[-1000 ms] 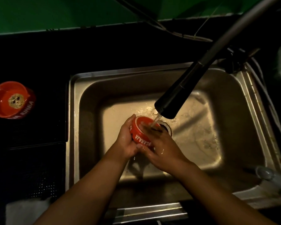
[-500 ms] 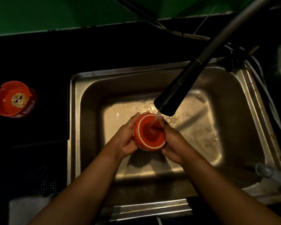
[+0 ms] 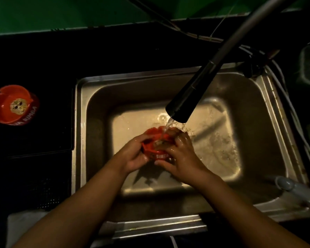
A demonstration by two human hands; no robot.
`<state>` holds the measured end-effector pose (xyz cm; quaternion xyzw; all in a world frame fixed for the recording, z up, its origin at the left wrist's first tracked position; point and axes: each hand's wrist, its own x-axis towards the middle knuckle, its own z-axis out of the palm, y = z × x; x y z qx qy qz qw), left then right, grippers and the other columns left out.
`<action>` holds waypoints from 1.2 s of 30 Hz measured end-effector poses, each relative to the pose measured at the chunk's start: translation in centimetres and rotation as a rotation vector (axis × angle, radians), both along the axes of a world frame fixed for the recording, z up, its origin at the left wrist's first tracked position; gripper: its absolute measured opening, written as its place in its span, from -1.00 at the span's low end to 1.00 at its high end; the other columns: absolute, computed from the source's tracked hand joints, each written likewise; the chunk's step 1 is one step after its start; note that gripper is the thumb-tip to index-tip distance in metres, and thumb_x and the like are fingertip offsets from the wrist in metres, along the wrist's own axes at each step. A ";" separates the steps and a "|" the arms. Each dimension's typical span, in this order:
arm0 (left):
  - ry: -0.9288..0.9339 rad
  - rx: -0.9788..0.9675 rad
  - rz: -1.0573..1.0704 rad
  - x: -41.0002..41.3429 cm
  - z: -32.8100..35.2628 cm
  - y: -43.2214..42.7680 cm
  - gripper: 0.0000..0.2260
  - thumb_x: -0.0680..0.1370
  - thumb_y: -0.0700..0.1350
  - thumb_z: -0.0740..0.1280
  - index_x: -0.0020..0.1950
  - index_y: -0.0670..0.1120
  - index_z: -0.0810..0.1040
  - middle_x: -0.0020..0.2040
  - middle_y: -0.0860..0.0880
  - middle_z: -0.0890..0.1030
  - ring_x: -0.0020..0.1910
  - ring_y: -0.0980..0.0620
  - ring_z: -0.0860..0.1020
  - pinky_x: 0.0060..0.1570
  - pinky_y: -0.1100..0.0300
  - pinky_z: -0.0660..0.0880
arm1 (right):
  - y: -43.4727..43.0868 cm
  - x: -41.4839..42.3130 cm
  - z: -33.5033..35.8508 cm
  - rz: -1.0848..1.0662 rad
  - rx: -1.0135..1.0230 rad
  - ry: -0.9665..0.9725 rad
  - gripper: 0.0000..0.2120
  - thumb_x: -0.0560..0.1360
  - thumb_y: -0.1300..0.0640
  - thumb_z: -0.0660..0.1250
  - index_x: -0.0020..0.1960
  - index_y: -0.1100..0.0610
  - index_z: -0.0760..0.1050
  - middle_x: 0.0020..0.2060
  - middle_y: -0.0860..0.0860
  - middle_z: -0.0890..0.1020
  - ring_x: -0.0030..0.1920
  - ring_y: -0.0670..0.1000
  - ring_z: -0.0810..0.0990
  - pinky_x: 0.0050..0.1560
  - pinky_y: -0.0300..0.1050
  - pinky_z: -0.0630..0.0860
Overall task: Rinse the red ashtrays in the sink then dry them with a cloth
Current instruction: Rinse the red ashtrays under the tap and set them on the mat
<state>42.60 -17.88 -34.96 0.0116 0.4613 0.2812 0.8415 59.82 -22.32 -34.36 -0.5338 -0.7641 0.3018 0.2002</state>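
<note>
left hand [image 3: 132, 155]: fingers curled round the left wall, gripping.
right hand [image 3: 183, 156]: wet, curled over the right rim, thumb underneath.
ashtray [image 3: 158, 155]: red, held between both hands over the sink [image 3: 79, 122] basin, right under the faucet spout [image 3: 184, 102] stream.
handling: I'd call it stiff, light and slick when wet, and it might chip if dropped; take it by opposite outer walls.
pointing: bowl up, lettered side toward me; round, no long axis.
second ashtray [image 3: 13, 104]: dirty, on the worktop [image 3: 43, 72], left of the sink.
</note>
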 end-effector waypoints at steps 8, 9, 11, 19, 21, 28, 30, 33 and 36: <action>0.326 0.187 0.009 -3.0 0.2 -0.8 -0.66 0.60 -0.21 0.17 0.38 -0.02 0.36 0.22 -0.19 0.55 0.12 -0.16 0.58 0.02 -0.08 0.59 | 1.2 -3.6 0.7 -0.616 -1.136 0.937 -0.40 0.46 -0.14 0.33 0.43 -0.09 0.21 0.28 0.08 0.51 0.10 0.17 0.63 -0.04 0.13 0.62; 0.391 0.247 -0.088 -2.4 0.3 -0.8 -0.67 0.61 -0.17 0.20 0.37 0.02 0.36 0.23 -0.15 0.54 0.14 -0.15 0.58 0.09 -0.09 0.56 | 1.1 -3.2 0.7 -0.632 -1.145 0.945 -0.49 0.50 -0.08 0.33 0.39 -0.06 0.27 0.25 0.09 0.53 0.11 0.17 0.62 -0.05 0.11 0.62; 0.462 0.329 -0.277 -1.0 -0.1 -1.1 -0.68 0.60 -0.09 0.24 0.36 0.04 0.37 0.21 -0.08 0.57 0.15 -0.10 0.58 0.14 -0.04 0.53 | 1.2 -1.6 0.9 -0.687 -1.123 0.926 -0.64 0.54 0.04 0.31 0.31 -0.01 0.36 0.18 0.09 0.57 0.07 0.12 0.63 -0.06 0.08 0.63; 0.403 0.086 -0.172 -2.2 -1.2 -0.9 -0.71 0.63 0.09 0.13 0.14 -0.05 0.53 0.03 -0.07 0.61 -0.04 -0.04 0.55 -0.02 0.07 0.45 | 2.6 0.2 0.1 -0.679 -1.065 0.867 -0.72 0.55 0.10 0.32 0.24 -0.02 0.43 0.12 0.09 0.63 0.02 0.13 0.66 0.03 0.21 0.59; 0.405 0.056 -0.120 -2.8 -1.2 -1.2 -0.71 0.63 0.09 0.10 0.04 -0.05 0.53 -0.11 -0.06 0.59 -0.12 -0.03 0.54 -0.08 0.07 0.44 | 2.1 -1.1 0.6 -0.598 -1.107 0.831 -0.75 0.55 0.15 0.30 0.20 -0.06 0.43 0.09 0.02 0.61 0.04 0.09 0.63 0.00 0.17 0.61; 0.235 -0.036 -0.141 -1.8 -0.7 -1.6 -0.63 0.62 0.17 0.09 0.11 -0.06 0.53 -0.04 -0.10 0.62 -0.11 -0.07 0.59 -0.12 0.03 0.50 | 2.2 0.0 0.2 -0.647 -0.912 0.723 -0.66 0.53 0.18 0.33 0.25 -0.09 0.42 0.21 0.03 0.54 0.12 0.09 0.58 -0.10 0.05 0.65; 0.127 -0.090 -0.098 -1.0 -0.3 -1.2 -0.55 0.58 0.23 0.11 0.23 -0.07 0.49 0.04 -0.16 0.63 -0.01 -0.16 0.59 0.00 -0.06 0.50 | 2.6 -0.9 0.7 -0.556 -0.659 0.593 -0.65 0.51 0.17 0.37 0.23 -0.11 0.42 0.17 -0.01 0.58 0.13 0.03 0.58 -0.02 -0.04 0.61; -0.045 -0.109 0.056 -0.4 0.1 -0.4 -0.34 0.52 0.35 0.10 0.32 -0.16 0.44 0.18 -0.26 0.59 0.14 -0.24 0.58 0.19 -0.19 0.46 | 2.4 -1.3 1.5 -0.307 -0.363 0.220 -0.58 0.53 0.15 0.32 0.37 -0.05 0.39 0.24 0.03 0.52 0.24 0.01 0.49 0.24 -0.01 0.48; -0.132 -0.065 0.139 -0.2 0.5 0.1 -0.38 0.53 0.30 0.12 0.26 -0.20 0.50 0.15 -0.26 0.61 0.06 -0.18 0.64 0.03 -0.10 0.58 | 1.4 -0.8 2.5 -0.069 -0.236 0.072 -0.47 0.51 0.03 0.34 0.45 -0.09 0.29 0.40 0.00 0.35 0.40 -0.08 0.21 0.43 -0.09 0.25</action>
